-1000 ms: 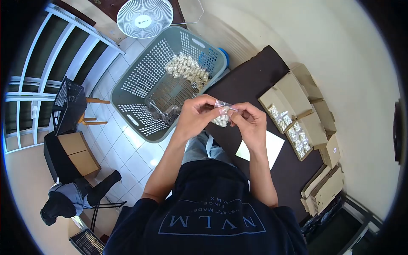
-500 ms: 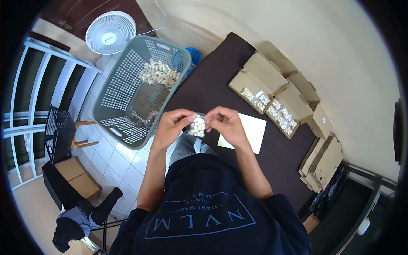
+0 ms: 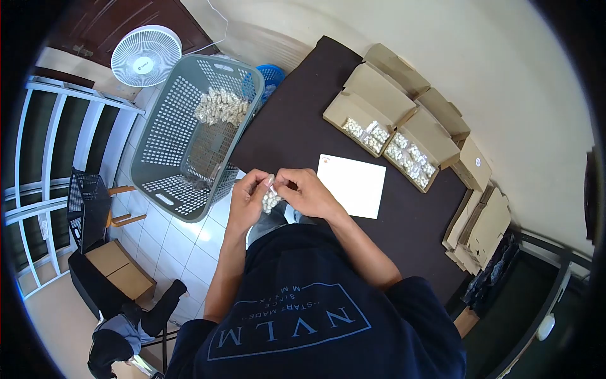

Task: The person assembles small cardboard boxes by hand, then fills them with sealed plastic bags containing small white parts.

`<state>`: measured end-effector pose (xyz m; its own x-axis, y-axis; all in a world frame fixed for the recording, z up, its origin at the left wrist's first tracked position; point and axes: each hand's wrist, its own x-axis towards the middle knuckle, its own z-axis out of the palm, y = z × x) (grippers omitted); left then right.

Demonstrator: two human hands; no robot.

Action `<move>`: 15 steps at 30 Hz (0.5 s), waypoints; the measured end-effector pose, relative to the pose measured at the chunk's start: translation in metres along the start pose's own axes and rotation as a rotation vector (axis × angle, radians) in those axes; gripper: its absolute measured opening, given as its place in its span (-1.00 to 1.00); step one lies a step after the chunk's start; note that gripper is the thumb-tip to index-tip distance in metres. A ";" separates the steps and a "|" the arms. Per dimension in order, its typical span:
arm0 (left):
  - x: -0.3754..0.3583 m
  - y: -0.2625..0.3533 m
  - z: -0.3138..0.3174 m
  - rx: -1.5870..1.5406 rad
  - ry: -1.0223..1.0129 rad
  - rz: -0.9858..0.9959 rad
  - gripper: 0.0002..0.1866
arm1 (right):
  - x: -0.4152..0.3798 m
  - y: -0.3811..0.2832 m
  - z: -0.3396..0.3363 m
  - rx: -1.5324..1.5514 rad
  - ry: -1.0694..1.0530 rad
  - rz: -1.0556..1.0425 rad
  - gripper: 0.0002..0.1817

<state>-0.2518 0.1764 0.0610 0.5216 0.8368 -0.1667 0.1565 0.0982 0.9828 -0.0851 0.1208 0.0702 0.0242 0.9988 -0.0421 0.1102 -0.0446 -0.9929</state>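
"What's changed around us?"

"Little on the bench. The big basket stands beside it with a pale heap inside, and the open boxes hold filled packets."

"And the paper?"

"It lies flat, and our right hand no longer overlaps its edge. That hand has moved in closer to our left hand."

"Where's our small bag?"

"Between our hands, in front of us, near the edge of the bench. The fingers of both hands are pinching its top, and pale pieces show below."

"What does that mean for us?"

"We judge the handling is now concentrated at the bag's top. We can't tell whether it's sealed; our fingers hide it."
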 end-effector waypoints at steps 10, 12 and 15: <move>0.009 -0.002 -0.007 -0.012 0.139 -0.030 -0.94 | -0.025 0.006 -0.031 -0.105 -0.015 0.132 -0.78; 0.008 0.002 0.002 0.139 -0.151 0.164 -0.93 | -0.022 0.003 -0.030 -0.011 0.014 0.139 -0.66; 0.014 0.008 0.022 0.117 -0.156 0.138 -0.81 | -0.012 -0.002 -0.030 0.001 -0.028 0.129 -0.65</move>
<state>-0.2247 0.1771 0.0644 0.6665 0.7438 -0.0505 0.1658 -0.0818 0.9828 -0.0563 0.1086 0.0761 0.0103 0.9849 -0.1730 0.1068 -0.1731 -0.9791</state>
